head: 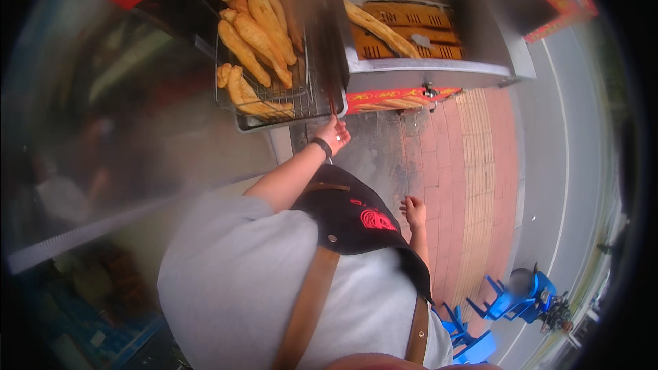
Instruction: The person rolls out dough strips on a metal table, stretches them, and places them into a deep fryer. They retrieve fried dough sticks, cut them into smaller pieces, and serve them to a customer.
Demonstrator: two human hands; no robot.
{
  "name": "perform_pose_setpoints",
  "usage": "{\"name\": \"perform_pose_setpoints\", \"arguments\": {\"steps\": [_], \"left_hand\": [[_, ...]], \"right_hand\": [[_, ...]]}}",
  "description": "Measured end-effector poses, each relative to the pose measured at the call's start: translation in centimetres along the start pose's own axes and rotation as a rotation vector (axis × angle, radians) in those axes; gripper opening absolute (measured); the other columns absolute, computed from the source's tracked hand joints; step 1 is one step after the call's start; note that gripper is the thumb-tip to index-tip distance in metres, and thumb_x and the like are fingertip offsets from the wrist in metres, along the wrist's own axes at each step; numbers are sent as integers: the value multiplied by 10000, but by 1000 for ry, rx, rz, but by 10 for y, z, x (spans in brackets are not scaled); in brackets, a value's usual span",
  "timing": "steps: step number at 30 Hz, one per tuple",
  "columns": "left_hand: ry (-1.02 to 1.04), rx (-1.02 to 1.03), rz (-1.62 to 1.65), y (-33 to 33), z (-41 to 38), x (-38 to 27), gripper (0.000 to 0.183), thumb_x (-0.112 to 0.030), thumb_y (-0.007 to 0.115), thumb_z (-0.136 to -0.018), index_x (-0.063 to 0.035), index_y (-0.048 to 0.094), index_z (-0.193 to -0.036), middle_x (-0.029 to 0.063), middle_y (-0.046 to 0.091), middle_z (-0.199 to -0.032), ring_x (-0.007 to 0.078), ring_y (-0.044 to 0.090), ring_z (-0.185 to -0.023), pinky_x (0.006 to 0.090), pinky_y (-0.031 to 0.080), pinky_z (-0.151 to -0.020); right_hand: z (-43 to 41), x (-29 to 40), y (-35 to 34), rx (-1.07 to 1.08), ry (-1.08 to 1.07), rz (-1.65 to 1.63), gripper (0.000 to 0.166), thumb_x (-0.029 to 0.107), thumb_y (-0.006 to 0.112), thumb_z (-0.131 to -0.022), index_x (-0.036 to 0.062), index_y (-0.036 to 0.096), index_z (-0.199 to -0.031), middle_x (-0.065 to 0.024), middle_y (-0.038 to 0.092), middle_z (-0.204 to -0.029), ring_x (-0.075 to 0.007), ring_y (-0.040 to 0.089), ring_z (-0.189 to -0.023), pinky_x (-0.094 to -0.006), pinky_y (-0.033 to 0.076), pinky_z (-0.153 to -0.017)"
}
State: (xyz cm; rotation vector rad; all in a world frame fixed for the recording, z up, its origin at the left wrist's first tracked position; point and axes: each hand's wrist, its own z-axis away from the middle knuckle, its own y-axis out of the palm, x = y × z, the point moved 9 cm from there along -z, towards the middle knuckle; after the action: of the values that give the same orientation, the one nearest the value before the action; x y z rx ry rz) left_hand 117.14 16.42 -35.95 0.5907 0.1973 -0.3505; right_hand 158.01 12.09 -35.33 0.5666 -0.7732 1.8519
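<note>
My left hand (335, 135), with a dark wristband and a ring, is at the near right corner of a metal tray (280, 126). Its upper fingertips meet the end of a thin brown stick (333, 100), perhaps a long chopstick; whether they grip it is unclear. Above the tray, a wire rack (303, 74) bears several golden fried dough sticks (259, 43). Lower at the right, my right hand (414, 210) hangs beside my black apron (354, 210), fingers loosely bent and slightly apart, with nothing seen in it.
To the tray's right stands a metal fryer (432, 69); one long dough stick (383, 28) lies over its slotted, oil-brown inside (437, 18). A tap (430, 91) juts from its front. Blue plastic chairs (501, 303) stand on the paving, near a road (545, 164).
</note>
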Motion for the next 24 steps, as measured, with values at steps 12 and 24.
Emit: {"name": "perform_pose_setpoints", "arguments": {"steps": [12,24], "left_hand": [[-73,665,-333,140,165,10,389,-356,457,-1045,6,600,-1049,153,667,-949,247,666,-904,385,528,-858],[189,-126,-239,20,99,12,402,-389,541,-996,-3,597,-1094,149,685,-1007,237,668,-939,345,523,-852]], "right_hand": [[5,374,220,649,-760,-48,167,70,706,-860,9,573,-941,-89,513,-961,-175,537,-742,-316,484,-688],[-5,579,-29,604,-982,-128,364,287,470,-1033,-25,630,-934,-89,621,-849,-155,646,-673,-285,531,-638]]}}
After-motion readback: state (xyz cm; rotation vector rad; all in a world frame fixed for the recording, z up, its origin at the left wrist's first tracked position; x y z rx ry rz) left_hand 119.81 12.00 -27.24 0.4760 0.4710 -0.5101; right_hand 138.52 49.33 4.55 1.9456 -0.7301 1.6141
